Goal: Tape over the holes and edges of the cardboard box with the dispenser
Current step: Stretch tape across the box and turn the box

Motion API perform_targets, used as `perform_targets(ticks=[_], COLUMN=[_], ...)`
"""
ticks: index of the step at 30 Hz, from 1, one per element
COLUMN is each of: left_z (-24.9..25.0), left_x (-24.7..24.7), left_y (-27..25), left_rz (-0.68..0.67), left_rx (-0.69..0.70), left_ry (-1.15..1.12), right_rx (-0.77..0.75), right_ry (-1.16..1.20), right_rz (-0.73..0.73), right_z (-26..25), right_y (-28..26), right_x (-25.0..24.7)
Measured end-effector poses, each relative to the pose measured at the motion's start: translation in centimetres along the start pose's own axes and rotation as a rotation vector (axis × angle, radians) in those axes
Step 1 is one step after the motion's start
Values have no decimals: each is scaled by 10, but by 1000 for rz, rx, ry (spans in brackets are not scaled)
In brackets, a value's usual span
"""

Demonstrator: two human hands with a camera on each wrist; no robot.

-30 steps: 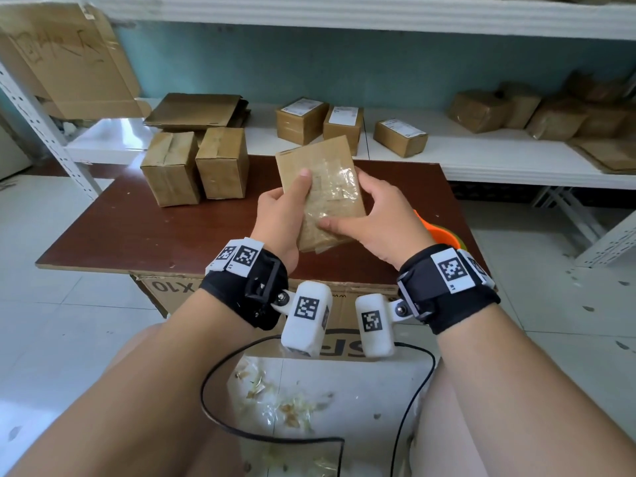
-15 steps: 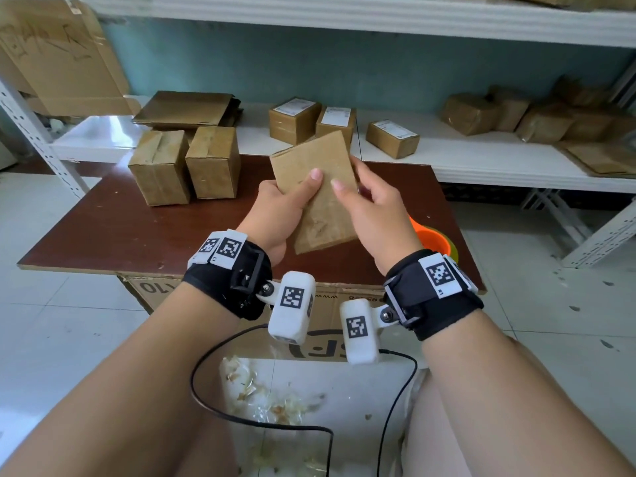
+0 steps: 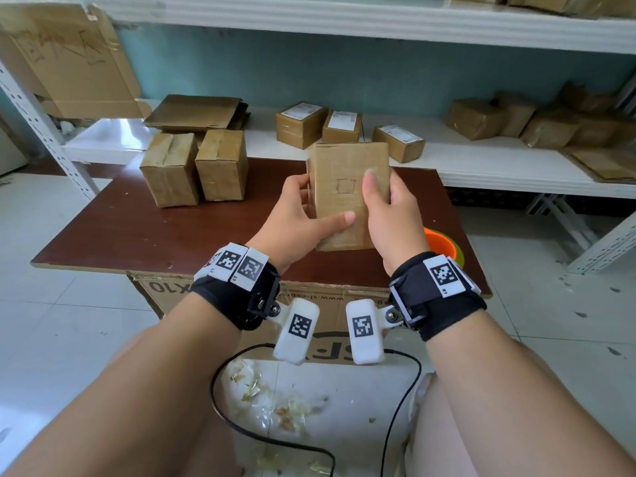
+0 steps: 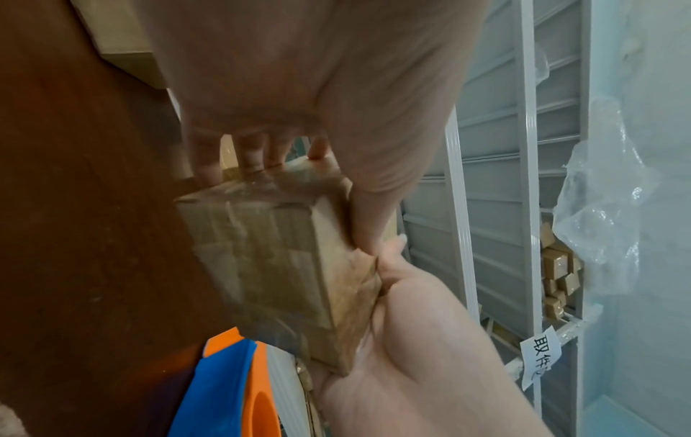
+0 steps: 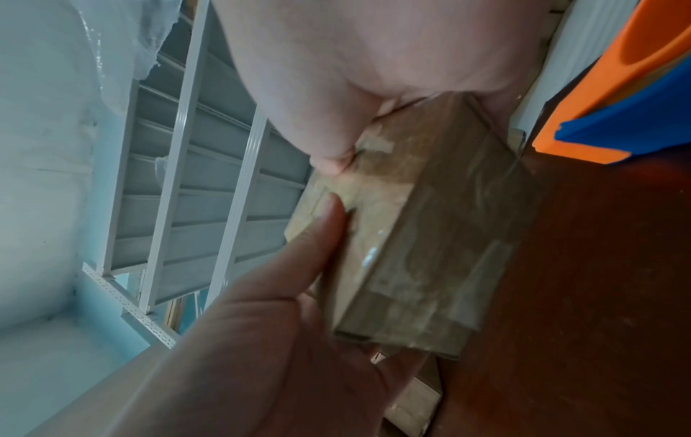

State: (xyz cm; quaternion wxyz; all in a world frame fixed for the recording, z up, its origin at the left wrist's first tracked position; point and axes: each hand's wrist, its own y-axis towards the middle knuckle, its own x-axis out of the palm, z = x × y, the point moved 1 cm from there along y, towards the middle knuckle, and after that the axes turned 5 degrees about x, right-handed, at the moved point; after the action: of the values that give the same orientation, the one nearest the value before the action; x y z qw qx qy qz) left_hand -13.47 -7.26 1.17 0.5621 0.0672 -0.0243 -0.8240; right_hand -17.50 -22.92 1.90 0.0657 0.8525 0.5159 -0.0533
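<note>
- The cardboard box (image 3: 347, 187) was held up in the air above the brown table (image 3: 144, 232), gripped between both hands, with one broad face turned toward the head camera.
- That face bore a small square outline near its middle; glossy tape showed over the box's faces and corners in both wrist views.
- The left hand (image 3: 296, 222) grasped the box's left side: its thumb lay across the near lower part of the facing side, and its fingers (image 4: 209, 159) wrapped round the far side.
- The right hand (image 3: 392, 215) grasped the right side, thumb pressed flat on the facing side just right of the square outline, the other fingers hidden behind the box.
- The dispenser (image 3: 444, 246), orange with a blue part, lay on the table at its near right edge, mostly hidden behind the right wrist and touched by neither hand.
- Two closed cartons (image 3: 196, 166) stood side by side, touching, on the far left of the table, well apart from the held box.
- Three labelled parcels (image 3: 340, 127) sat on the white shelf (image 3: 481, 156) behind the table, with more brown parcels further right.
- A flattened stack of cardboard (image 3: 196, 113) lay on the shelf's left part.
- Pale scraps (image 3: 275, 404) littered a white surface near the person's knees, crossed by a black cable (image 3: 220, 401).
</note>
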Motion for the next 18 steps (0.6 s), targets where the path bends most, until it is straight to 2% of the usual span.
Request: perform_targets(ticks=[4, 8, 13, 18], left_z=[2, 0, 1, -4], left_x=[-2, -1, 3, 3], left_y=[0, -1, 0, 3], left_rz=[60, 88, 187, 273], left_rx=[40, 69, 29, -51], left_ry=[-66, -101, -150, -195], right_rx=[52, 17, 26, -49], right_ry=[55, 13, -54, -169], right_rz=[-34, -37, 4, -126], right_z=[-5, -2, -3, 1], right_y=[-3, -4, -2, -9], right_x=[0, 2, 2, 7])
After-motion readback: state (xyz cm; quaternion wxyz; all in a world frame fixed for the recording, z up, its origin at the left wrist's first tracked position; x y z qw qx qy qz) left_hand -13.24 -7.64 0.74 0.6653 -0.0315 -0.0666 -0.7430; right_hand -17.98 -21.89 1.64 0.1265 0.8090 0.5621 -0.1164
